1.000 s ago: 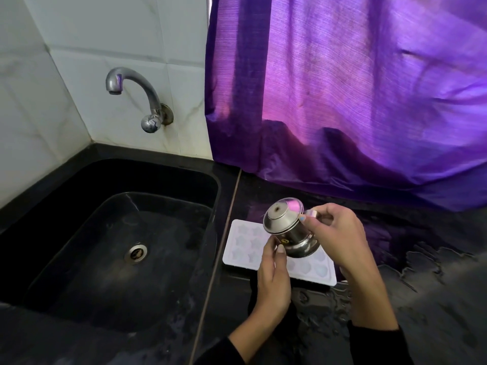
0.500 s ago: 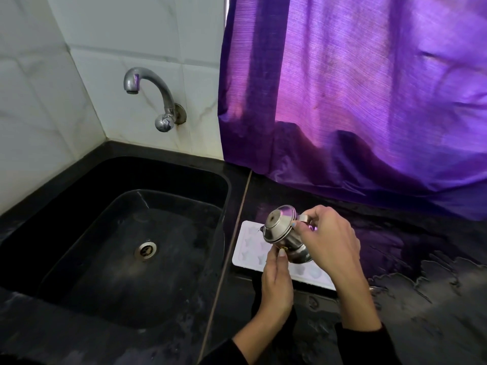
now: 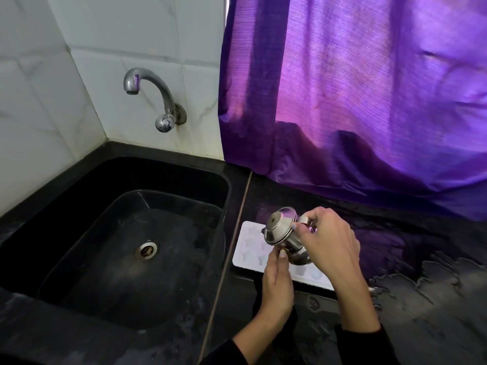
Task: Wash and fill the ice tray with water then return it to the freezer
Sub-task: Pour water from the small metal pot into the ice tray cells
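A white ice tray (image 3: 252, 246) with star-shaped cells lies flat on the black counter just right of the sink. Above it I hold a small steel pot (image 3: 283, 234) with a lid, tilted toward the left over the tray. My right hand (image 3: 329, 243) grips its handle side from the right. My left hand (image 3: 278, 283) rests against the pot's underside, fingertips touching the metal. Both hands and the pot hide the tray's middle and right part.
A black sink (image 3: 126, 243) with a steel drain (image 3: 146, 250) lies to the left, below a steel wall tap (image 3: 155, 98) that runs no water. A purple curtain (image 3: 369, 101) hangs behind the counter. The black counter (image 3: 434, 299) is wet at right.
The view has shifted, so the sink and tap sit further right and lower in frame. The pot stays tilted over the tray in both hands, nearly as before.
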`<state>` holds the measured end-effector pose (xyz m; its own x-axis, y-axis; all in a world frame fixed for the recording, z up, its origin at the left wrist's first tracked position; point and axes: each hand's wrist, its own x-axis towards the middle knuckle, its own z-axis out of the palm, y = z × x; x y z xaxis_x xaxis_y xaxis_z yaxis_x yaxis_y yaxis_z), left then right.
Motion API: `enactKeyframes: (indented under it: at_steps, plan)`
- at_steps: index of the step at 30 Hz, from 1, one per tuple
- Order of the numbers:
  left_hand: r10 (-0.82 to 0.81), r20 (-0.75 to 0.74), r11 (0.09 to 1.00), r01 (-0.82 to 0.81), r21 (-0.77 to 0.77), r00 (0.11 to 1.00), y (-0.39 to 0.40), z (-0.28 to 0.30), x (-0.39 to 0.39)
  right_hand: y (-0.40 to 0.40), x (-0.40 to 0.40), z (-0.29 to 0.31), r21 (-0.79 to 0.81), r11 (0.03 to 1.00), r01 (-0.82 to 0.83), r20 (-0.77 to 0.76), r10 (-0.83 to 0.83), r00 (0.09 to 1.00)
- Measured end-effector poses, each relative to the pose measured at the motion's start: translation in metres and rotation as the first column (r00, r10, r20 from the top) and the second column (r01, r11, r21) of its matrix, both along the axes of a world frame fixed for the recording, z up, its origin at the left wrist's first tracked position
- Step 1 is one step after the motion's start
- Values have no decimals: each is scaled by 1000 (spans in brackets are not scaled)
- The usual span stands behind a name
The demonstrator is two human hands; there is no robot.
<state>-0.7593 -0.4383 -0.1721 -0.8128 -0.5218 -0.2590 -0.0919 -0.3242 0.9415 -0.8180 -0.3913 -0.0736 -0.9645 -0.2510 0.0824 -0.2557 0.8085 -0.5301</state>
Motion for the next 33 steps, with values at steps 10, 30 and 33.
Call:
enactKeyframes:
  at_steps: [10,30,33]
  plan:
    - [-4,-49,997,0,-82,999,6,2,-1,30,-15,-2,-321,943,82,216,-11,976]
    - [-352,-55,915,331,-232,935,83,7,-20,143,-12,16,-235,935,265,173,-228,958]
    - [-373,-28,907,358,-220,927,93,2,-18,150,-11,14,-173,947,272,186,-239,953]
